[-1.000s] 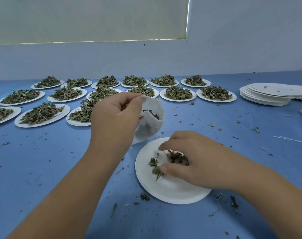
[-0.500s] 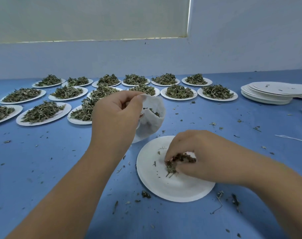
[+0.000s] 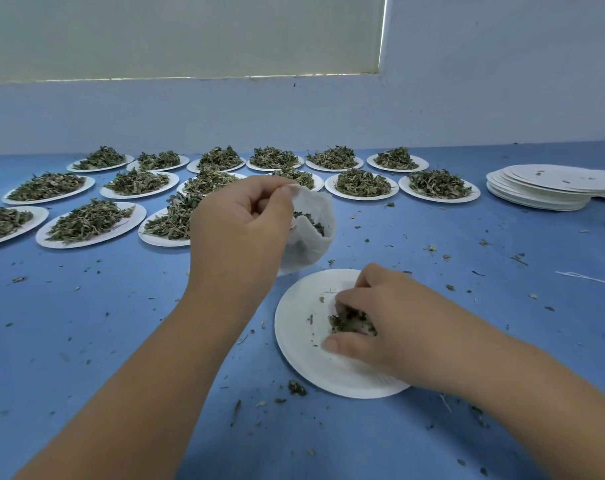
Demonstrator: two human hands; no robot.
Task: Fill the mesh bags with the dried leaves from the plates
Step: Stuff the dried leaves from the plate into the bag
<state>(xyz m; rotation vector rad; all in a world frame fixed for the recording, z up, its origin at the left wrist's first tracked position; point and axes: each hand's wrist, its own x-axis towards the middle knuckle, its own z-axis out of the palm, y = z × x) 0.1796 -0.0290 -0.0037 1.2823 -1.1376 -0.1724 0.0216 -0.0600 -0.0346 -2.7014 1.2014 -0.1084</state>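
On the blue table (image 3: 86,341) I count fifteen white paper plates with dried leaves (image 3: 360,183) in heaps, standing in three rows behind the hands. The plate at the far left (image 3: 3,221) is cut off by the picture edge, and two plates in the middle are partly hidden behind the left hand, so this count is not fully sure. One more plate (image 3: 304,344), nearly bare, lies in front, close to the person. At the right there is one stack of empty plates (image 3: 536,188); the number in it cannot be counted. A thin white string (image 3: 588,278) lies near the right edge.

The left hand (image 3: 238,233) pinches the rim of one white mesh bag (image 3: 311,233) between thumb and fingers and holds it open above the table, just behind the near plate. Some leaves show inside the bag. The right hand (image 3: 373,317) rests on the near plate, its fingers curled around a small clump of leaves (image 3: 349,320). Leaf crumbs are scattered over the table.
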